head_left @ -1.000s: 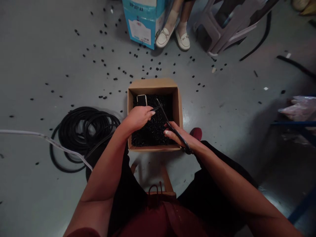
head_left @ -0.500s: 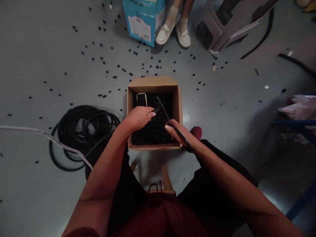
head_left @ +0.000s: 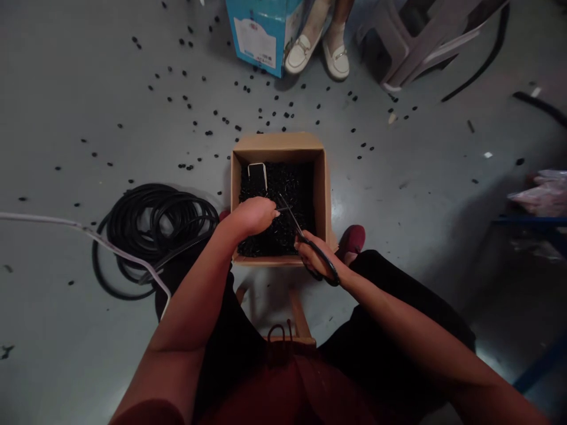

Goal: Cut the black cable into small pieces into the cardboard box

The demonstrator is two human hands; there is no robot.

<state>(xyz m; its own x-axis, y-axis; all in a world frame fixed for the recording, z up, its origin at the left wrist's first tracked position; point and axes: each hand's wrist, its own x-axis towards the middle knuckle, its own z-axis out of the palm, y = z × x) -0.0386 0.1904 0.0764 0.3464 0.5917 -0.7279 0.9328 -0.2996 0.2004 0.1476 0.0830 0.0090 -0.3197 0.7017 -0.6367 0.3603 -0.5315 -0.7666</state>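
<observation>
My left hand (head_left: pixel 257 215) is closed over the cardboard box (head_left: pixel 278 141), pinching a thin black strip (head_left: pixel 282 209) whose short end sticks out past the fingertips. My right hand (head_left: pixel 310 252) grips a pair of scissors (head_left: pixel 328 264) with black handles. Their blades point up and to the left, meeting or crossing the strip's end; whether they touch it I cannot tell. Small black pieces (head_left: pixel 277 239) fill the bottom of the box. Among them, near the far left corner, lies a phone (head_left: pixel 257 176) with a pale frame.
A coil of black tubing or cord (head_left: pixel 133 221) lies on the floor at left, with a pale cable (head_left: pixel 106 243) beside it. Black bits are scattered across the floor. Beyond the box are a blue carton (head_left: pixel 256 44), a person's white shoes (head_left: pixel 297 56) and a plastic stool (head_left: pixel 390 47).
The scissors have turned so both handle loops now show, and the blades have come nearer the strip. My left hand has rolled slightly over it. The whole view has shifted a little.
</observation>
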